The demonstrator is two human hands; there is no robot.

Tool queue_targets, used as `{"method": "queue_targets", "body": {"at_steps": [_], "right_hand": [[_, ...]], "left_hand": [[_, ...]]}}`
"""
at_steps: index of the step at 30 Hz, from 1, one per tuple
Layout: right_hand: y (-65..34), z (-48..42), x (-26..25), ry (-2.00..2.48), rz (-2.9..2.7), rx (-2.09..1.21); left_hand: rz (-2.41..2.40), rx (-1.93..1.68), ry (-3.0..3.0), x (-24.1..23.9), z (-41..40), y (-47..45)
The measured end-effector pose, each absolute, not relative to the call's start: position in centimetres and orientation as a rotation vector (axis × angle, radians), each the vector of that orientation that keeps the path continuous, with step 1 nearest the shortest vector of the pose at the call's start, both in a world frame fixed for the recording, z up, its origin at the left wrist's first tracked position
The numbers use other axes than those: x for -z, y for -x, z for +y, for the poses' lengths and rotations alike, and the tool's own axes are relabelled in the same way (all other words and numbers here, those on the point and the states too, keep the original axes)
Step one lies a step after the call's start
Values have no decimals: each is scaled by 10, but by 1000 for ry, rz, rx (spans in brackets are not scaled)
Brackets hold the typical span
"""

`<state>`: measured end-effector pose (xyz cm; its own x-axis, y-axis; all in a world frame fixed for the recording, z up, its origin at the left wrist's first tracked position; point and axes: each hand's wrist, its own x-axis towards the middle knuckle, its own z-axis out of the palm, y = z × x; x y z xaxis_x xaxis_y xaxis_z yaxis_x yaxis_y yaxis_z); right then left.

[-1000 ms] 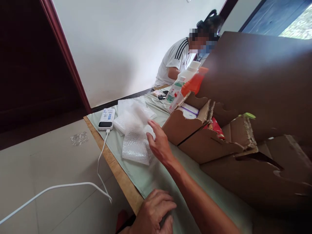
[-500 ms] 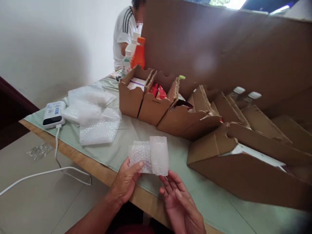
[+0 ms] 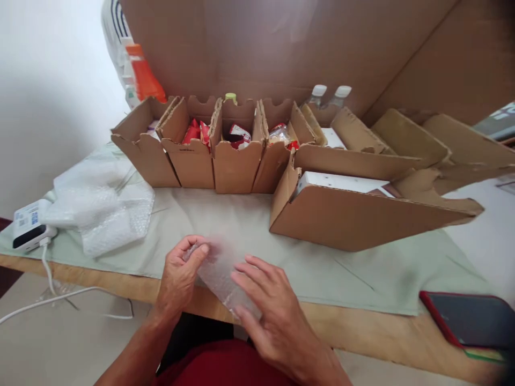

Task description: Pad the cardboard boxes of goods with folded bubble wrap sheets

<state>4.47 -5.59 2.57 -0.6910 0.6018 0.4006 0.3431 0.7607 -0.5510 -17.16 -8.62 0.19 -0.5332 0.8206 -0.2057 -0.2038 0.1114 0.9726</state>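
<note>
A small clear bubble wrap bag (image 3: 225,273) hangs slantwise over the front edge of the table, blurred in its upper part. My left hand (image 3: 181,273) pinches its upper left end between thumb and fingers. On the other side, my right hand (image 3: 269,305) has its fingers stretched out and its thumb apart. Its fingertips lie at the bag's right edge; whether they press on it I cannot tell. More bubble wrap bags (image 3: 116,214) lie in a loose pile on the cloth to the left.
Cardboard bins (image 3: 237,169) with packets stand in a row behind, and a larger bin (image 3: 346,225) sits at right. A white power bank (image 3: 32,225) with a cable (image 3: 72,295) lies far left, a red-cased phone (image 3: 470,319) far right. An orange bottle (image 3: 147,75) stands at the back.
The view has swung to the right, bringing the phone in. The bag has tilted from upright to slanting, and my right hand has moved up alongside it, palm turned down.
</note>
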Motion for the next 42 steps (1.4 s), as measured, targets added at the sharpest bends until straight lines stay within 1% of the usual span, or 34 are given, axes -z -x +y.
{"method": "queue_targets", "body": {"at_steps": [3, 7, 13, 19, 23, 26, 28, 31, 33, 35, 38, 40, 42], "right_hand": [[-43, -47, -19, 705, -2601, -625], [-71, -49, -2, 766, -2628, -608], [-84, -57, 1, 794, -2534, -575], [-73, -74, -5, 716, -2453, -553], [-61, -81, 4, 739, -2426, -491], [-57, -82, 14, 819, -2470, -411], [-57, -82, 19, 854, -2466, -375], [-58, -82, 21, 898, -2368, -330], [-56, -82, 17, 932, -2291, -295], [-50, -80, 12, 938, -2248, -295], [-39, -72, 6, 855, -2239, -471], [-34, -65, 5, 853, -2248, -630], [-32, -57, 8, 955, -2245, -750]], "left_hand": [[1772, -1555, -760, -6, -84, 184], [1958, -1487, -963, -7, -77, 204], [1958, -1436, -1115, -10, -54, 205], [1895, -1413, -1354, -24, 2, 193], [1865, -1281, -1483, -13, 39, 188], [1857, -1168, -1531, 0, 46, 189], [1885, -1112, -1574, 4, 37, 193], [1932, -1088, -1755, -2, 0, 200], [1824, -1084, -1897, -11, -37, 201], [1578, -1015, -1935, -18, -76, 198], [1403, -928, -1846, -19, -121, 189], [1469, -955, -1781, -11, -134, 181], [1630, -1000, -1712, 0, -133, 175]]}}
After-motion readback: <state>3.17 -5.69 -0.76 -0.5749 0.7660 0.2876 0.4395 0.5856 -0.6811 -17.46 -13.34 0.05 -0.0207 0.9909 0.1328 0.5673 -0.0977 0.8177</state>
